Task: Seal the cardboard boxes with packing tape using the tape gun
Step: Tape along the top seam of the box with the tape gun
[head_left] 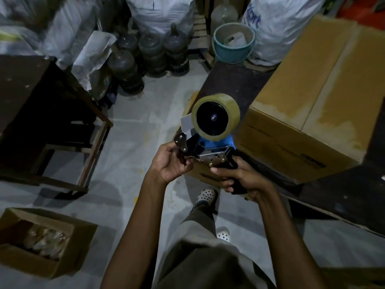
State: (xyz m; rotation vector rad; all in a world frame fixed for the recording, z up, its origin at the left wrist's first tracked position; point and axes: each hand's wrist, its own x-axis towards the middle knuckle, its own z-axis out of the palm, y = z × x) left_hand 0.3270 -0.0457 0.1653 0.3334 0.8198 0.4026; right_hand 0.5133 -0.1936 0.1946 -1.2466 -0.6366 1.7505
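Note:
I hold a tape gun in front of me, blue-bodied with a metal front plate and a roll of clear tape on its hub. My right hand grips its black handle. My left hand pinches the metal blade end at the gun's left side. A large closed cardboard box lies on a dark table to the right, its top flaps meeting along a centre seam. A smaller box shows below the gun, partly hidden by my hands.
An open cardboard box with packets inside sits on the floor at lower left. A dark wooden table stands at left. Water jugs, white sacks and a teal bucket line the back. My feet are on the grey floor.

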